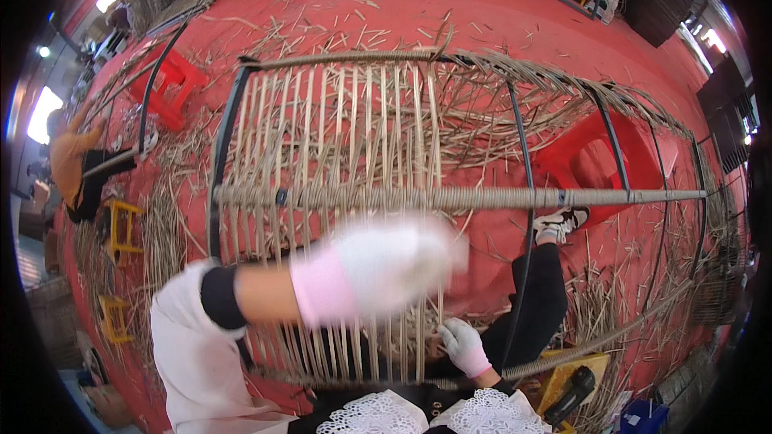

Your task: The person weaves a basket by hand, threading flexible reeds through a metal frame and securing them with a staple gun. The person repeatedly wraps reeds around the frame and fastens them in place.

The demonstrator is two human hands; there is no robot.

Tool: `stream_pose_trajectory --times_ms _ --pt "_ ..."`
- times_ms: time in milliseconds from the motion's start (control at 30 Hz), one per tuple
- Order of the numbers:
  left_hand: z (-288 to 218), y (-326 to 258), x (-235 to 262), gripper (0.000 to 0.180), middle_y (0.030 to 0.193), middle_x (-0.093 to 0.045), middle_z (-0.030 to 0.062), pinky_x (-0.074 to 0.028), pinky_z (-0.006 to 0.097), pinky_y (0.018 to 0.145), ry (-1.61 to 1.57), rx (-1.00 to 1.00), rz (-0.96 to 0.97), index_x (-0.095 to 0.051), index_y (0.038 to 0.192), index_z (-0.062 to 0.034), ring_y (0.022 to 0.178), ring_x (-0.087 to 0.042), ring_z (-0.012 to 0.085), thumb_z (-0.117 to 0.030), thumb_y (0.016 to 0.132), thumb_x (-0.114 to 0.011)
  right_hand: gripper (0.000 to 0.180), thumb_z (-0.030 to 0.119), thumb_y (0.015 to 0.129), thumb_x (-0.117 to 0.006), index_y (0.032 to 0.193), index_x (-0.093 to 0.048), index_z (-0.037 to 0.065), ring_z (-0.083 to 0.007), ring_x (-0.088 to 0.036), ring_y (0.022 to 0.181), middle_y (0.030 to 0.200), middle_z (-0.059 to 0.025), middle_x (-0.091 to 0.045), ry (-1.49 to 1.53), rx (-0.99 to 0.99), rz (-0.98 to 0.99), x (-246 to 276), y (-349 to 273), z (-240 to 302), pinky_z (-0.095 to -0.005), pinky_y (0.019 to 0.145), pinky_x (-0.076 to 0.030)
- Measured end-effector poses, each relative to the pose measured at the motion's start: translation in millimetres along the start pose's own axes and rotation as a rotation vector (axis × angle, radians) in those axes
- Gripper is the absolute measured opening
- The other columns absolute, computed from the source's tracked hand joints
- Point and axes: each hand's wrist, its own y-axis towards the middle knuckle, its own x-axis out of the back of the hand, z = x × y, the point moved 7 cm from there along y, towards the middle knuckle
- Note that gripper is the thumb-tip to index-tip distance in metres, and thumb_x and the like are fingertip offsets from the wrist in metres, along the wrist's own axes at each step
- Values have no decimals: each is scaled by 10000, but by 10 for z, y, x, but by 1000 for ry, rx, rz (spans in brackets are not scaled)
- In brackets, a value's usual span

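A dark metal frame [227, 141] lies in front of me, its rails wound with tan strips. Many pale flat strips [351, 133] run across its left half, over and under the wrapped middle bar [482, 198]. My left hand [394, 264], in a white glove with a pink cuff, hovers just below that bar, above the strips. Motion smears its fingers, so what they hold cannot be told. Close to the frame's near side is my right hand [465, 347], also gloved, beside the rightmost strips. Its fingers are curled together; whatever they grip is too small to make out.
Loose strips litter the red floor [402, 12]. Red plastic stools [170, 84] stand beyond the frame at left and right. Small yellow stools [122, 229] are at far left. Another person [71, 157] sits there. A black-handled tool [572, 392] lies at lower right, near a blue box [643, 418].
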Motion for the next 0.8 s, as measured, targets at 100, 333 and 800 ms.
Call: stream_pose_trajectory --times_ms 100,333,800 --pt "-587 -1244 -1634 381 968 -692 35 -528 251 701 -1234 754 656 -563 1355 -46 718 -623 92 -260 1057 -461 136 139 905 -609 889 -662 15 -387 -591 924 925 -192 -624 -63 162 11 50 -382 -155 -454 846 -489" --pt "-800 -2247 -3294 180 928 -649 73 -435 190 570 -1813 1383 10 -664 965 46 615 -517 87 -79 1003 -540 190 166 960 -623 977 -664 -19 -246 -619 767 853 -136 -633 250 201 347 -79 -240 -229 -359 721 -499" --pt "-864 -2158 -3765 383 771 -585 19 -509 260 693 -1993 1568 -114 -428 1400 35 695 -588 126 -170 1078 -396 228 199 908 -725 1007 -751 -5 -91 -589 702 802 -100 -737 148 71 743 -194 -481 -98 -297 714 -510"
